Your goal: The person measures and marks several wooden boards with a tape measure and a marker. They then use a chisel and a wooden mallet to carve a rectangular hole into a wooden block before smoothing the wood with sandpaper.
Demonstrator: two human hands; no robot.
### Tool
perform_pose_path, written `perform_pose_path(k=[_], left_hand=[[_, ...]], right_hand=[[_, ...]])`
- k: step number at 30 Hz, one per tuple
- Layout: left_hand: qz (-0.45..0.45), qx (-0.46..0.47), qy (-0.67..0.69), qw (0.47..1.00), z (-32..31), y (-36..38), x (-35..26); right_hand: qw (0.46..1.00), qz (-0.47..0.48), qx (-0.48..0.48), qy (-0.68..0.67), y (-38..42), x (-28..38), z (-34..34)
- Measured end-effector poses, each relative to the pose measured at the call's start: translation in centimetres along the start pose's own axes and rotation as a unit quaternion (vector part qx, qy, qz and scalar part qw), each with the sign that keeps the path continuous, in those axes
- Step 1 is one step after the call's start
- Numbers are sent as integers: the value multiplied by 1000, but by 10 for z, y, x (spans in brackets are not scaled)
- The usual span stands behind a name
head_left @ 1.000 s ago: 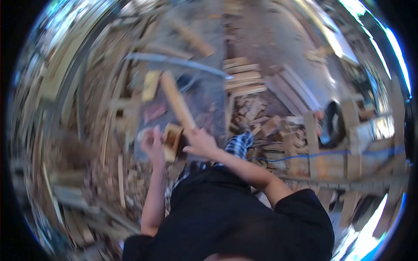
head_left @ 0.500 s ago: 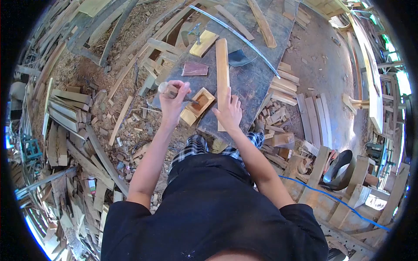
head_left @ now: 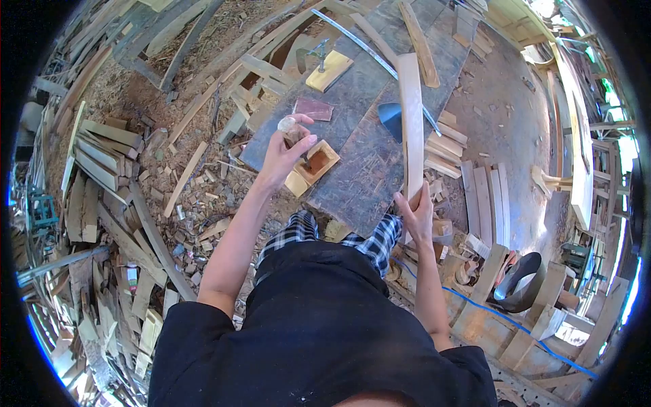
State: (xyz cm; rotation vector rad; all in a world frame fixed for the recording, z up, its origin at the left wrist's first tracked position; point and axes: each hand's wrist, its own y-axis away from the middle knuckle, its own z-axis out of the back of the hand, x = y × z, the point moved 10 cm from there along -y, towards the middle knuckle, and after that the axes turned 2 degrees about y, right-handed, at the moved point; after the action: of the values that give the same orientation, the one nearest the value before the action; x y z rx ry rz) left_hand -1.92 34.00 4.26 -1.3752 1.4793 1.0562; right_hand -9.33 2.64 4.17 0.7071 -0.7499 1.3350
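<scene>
My left hand (head_left: 288, 157) is closed around a stick-like tool (head_left: 287, 125) with a pale rounded end on top; its lower end points down into a small wooden box (head_left: 329, 161). Inside that box is something brown. My right hand (head_left: 416, 211) grips the near end of a long wooden board (head_left: 410, 115), tilted up on its edge at the right side of the dark worktable (head_left: 363, 176). Past my left hand lies a reddish-brown sheet (head_left: 313, 109), perhaps sandpaper. A dark curved sheet (head_left: 390, 119) shows just left of the board.
A clamp-like metal piece (head_left: 322, 56) stands on a yellowish block (head_left: 330, 71) at the back. A long metal strip (head_left: 359, 42) crosses the table behind the board. Stacked slats (head_left: 445, 146) sit by the right edge. Wood scraps (head_left: 196, 210) cover the ground at left.
My right hand has gone from lying on the flat board to gripping its near end, and the board has moved right and tilted up. My left hand stays over the box with the tool.
</scene>
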Motion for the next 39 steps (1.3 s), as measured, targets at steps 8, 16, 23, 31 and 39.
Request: perform_pose_path(k=[8,16,23,31,39], left_hand=[[-48,18,-52,997,-32,-33,-5],[-77,-34,-17,996,-29,-24,-1],[-106,-50,-64,991,-35,-21,2],[-93,-58,-84,990,-32,-27,15],[-112,-38,-139,983,-56,-29,5]], right_hand=[[999,11,46,-3,7,8,-18],[995,45,88,-1,10,43,-39],[950,301,-73,-45,-7,188,6],[961,255,40,104,-12,181,-9],[967,166,138,134,-14,141,-21]])
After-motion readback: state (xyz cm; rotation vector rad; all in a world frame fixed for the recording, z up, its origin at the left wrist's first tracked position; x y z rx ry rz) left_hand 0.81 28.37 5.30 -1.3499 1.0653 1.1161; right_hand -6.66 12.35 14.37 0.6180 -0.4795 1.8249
